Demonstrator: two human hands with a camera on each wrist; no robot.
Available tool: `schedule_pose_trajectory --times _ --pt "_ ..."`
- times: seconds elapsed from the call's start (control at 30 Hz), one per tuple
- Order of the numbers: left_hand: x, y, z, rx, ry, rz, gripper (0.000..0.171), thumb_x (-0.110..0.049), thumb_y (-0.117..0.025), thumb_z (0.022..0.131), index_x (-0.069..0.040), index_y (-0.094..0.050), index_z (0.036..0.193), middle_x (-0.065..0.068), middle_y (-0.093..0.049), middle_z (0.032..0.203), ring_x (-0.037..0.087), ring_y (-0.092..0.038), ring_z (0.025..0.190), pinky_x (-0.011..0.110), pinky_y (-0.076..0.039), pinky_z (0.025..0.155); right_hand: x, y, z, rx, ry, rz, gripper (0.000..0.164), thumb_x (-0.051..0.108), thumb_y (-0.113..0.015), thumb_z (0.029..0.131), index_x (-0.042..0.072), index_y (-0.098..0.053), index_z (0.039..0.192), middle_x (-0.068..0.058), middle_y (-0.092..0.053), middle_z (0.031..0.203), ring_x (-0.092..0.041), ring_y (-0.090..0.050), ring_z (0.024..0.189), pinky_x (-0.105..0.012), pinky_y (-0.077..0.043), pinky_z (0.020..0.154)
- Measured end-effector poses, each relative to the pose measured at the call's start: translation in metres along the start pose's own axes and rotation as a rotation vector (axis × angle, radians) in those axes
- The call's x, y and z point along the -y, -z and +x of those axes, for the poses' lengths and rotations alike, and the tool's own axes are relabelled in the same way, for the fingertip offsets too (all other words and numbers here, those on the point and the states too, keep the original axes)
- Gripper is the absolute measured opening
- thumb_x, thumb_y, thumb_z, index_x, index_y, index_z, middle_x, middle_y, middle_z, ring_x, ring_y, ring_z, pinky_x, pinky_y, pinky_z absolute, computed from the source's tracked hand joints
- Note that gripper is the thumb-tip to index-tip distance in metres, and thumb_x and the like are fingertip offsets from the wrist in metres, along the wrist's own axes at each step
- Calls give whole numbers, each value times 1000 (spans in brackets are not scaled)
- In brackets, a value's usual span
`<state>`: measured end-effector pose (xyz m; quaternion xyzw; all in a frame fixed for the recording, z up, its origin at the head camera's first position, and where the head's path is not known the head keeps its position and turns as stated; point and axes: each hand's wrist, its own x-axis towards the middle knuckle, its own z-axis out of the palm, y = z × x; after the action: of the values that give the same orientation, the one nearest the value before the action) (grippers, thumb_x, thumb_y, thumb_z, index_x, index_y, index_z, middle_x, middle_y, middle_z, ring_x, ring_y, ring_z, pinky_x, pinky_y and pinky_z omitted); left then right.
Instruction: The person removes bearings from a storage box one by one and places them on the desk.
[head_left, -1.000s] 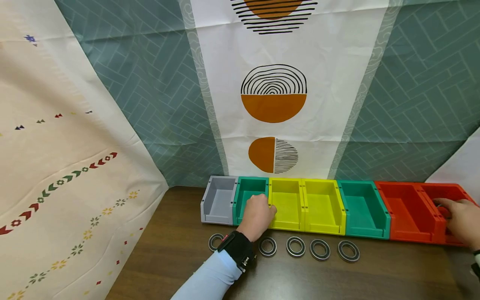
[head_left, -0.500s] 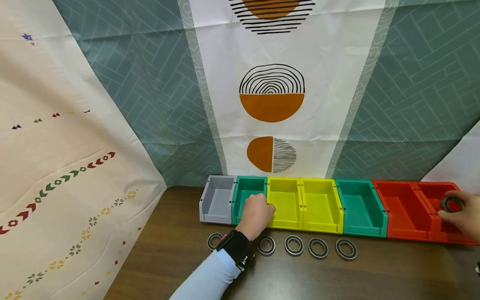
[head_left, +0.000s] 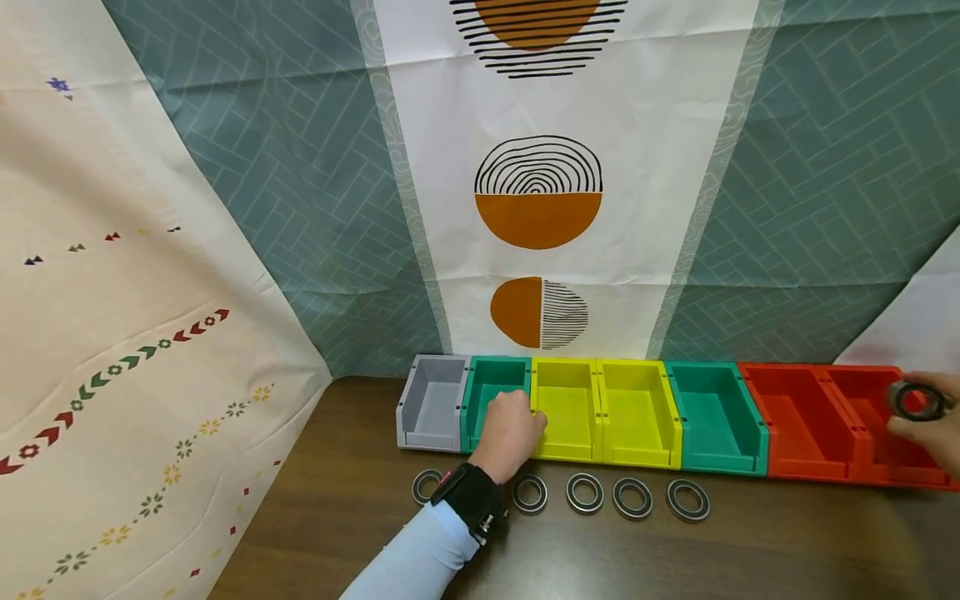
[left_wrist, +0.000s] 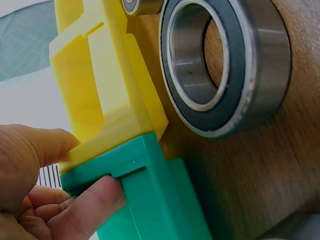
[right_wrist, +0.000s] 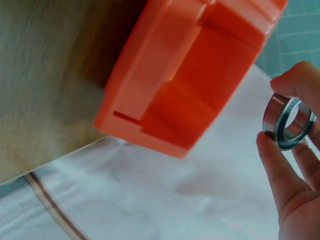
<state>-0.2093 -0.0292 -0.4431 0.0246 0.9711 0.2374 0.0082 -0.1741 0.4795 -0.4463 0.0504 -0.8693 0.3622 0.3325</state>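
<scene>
My right hand (head_left: 943, 427) pinches a steel ball bearing (head_left: 897, 402) over the rightmost red bin (head_left: 866, 462). In the right wrist view, thumb and fingers grip this bearing (right_wrist: 272, 114) by its outer ring, beside the red bin (right_wrist: 132, 95). My left hand (head_left: 512, 433) is at the side walls where a green bin (head_left: 495, 368) meets a yellow bin (head_left: 570, 447). Up close in the left wrist view, its thumb lies on the yellow wall (left_wrist: 117, 132) and a finger presses inside the green wall (left_wrist: 150, 150), so the hand pinches both.
Bearings (head_left: 530, 510) lie in a row on the wooden table (head_left: 600, 558), before the joined bins. The left forearm crosses above the leftmost bearing (head_left: 417, 488). A grey bin (head_left: 431, 439) ends the row at left; a patterned cloth (head_left: 360, 250) hangs behind.
My right hand has lifted the bearing up out of the rightmost red bin and tilted it, moving slightly right. The left hand keeps its hold on the walls.
</scene>
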Motion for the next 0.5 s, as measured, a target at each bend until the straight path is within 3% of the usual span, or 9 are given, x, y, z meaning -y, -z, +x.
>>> schedule_pose_trajectory --times 0.07,0.2,0.3,0.4,0.5 --pt "1 0 0 -12 -5 -3 21 -27 -61 88 -6 -60 84 0 -48 58 11 -48 49 22 -39 44 14 -1 1 -13 38 2 73 -19 -63 48 19 -60 110 37 -40 95 19 -37 85 -3 -28 70" --pt "2 0 -1 -21 -10 -13 21 -26 -61 88 -5 -61 85 0 -48 58 12 -48 48 22 -39 44 42 -6 5 -17 130 -54 60 -20 -66 44 -6 -59 101 36 -40 98 17 -36 89 -4 -27 73" --pt "2 0 -2 -11 -11 -23 21 -26 -61 89 -5 -61 87 0 -49 58 11 -48 49 22 -39 44 64 -9 5 -30 186 -130 60 -17 -71 43 -6 -59 101 33 -38 101 19 -33 94 -4 -25 76" --pt "1 -1 -2 -1 -13 -30 22 -27 -61 89 -4 -62 89 -1 -50 59 11 -49 49 21 -40 45 85 -11 3 -31 234 -191 62 -11 -76 42 -2 -62 102 16 -53 100 20 -31 94 -4 -24 77" --pt "0 -1 -2 1 -21 -29 23 -27 -61 89 -4 -62 89 -1 -50 58 11 -49 49 21 -40 45 103 -13 -2 -9 241 -239 65 -6 -79 43 1 -63 106 -10 -62 95 18 -34 90 -4 -24 75"
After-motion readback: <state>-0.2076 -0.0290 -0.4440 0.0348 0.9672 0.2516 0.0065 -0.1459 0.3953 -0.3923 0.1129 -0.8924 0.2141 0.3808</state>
